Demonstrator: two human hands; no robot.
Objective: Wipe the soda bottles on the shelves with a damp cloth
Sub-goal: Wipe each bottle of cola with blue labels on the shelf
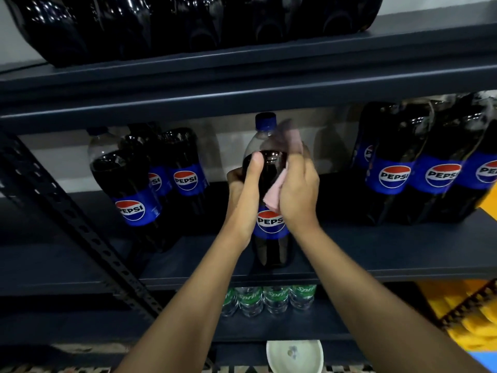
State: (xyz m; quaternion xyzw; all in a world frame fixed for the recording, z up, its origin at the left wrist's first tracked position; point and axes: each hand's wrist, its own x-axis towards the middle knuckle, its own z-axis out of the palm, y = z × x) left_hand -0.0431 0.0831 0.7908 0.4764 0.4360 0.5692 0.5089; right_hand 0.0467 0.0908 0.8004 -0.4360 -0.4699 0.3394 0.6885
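A large Pepsi bottle (pixel 270 238) with a blue cap stands upright near the front edge of the middle shelf (pixel 376 270). My left hand (pixel 244 192) grips its left side, thumb up across the dark shoulder. My right hand (pixel 297 189) holds a pink cloth (pixel 274 195) against the bottle's right side; the cloth's upper part is blurred near the neck. Three loose Pepsi bottles (pixel 134 195) stand on the shelf to the left. A shrink-wrapped pack of Pepsi bottles (pixel 419 168) sits to the right.
The top shelf (pixel 242 76) carries a wrapped pack of dark bottles (pixel 188 22). Green-labelled Sprite bottles (pixel 269 300) stand on the shelf below. A slotted steel brace (pixel 80 224) slants across the left. A white bowl (pixel 294 355) lies at the bottom; yellow items (pixel 468 313) lie lower right.
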